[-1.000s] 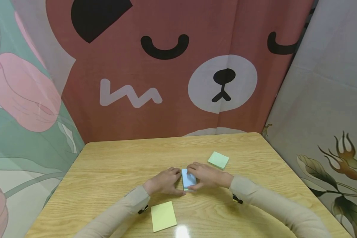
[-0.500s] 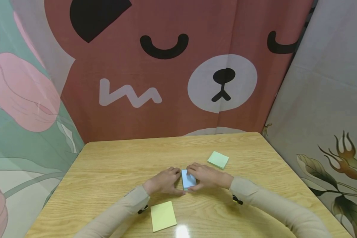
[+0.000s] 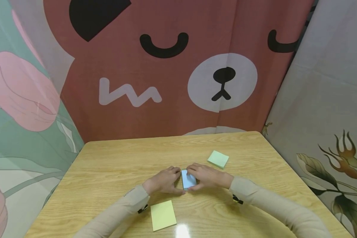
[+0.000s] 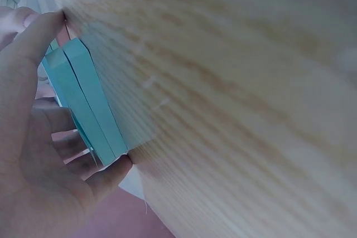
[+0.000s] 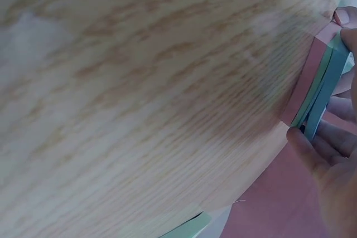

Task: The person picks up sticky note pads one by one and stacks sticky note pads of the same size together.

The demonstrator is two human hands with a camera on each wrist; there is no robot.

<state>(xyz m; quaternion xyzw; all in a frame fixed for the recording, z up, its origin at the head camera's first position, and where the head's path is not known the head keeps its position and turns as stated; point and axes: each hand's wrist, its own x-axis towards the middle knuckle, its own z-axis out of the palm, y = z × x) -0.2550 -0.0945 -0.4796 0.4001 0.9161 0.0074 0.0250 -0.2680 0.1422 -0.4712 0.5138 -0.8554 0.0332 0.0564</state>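
Note:
A small stack of sticky note pads (image 3: pixel 188 180) lies between my hands near the middle of the table, a blue pad on top. In the right wrist view, a green pad (image 5: pixel 314 88) and a pink pad (image 5: pixel 304 79) show under the blue pad (image 5: pixel 329 87). My left hand (image 3: pixel 166 181) grips the stack's left side, with its thumb at the near corner and fingertips at the far one. From the right, my right hand (image 3: pixel 209 176) holds it, thumb at the near end and curled fingers over the far part of the blue pad.
A yellow sticky note pad (image 3: pixel 163 216) lies nearer me, beside my left sleeve. Behind my right hand is a light green pad (image 3: pixel 218 159). The wooden table (image 3: pixel 122 158) ends at a curtain with a bear print (image 3: pixel 172 122).
Both hands keep their places around the stack. The green edge at the near end of the blue pad shows less now than a second ago.

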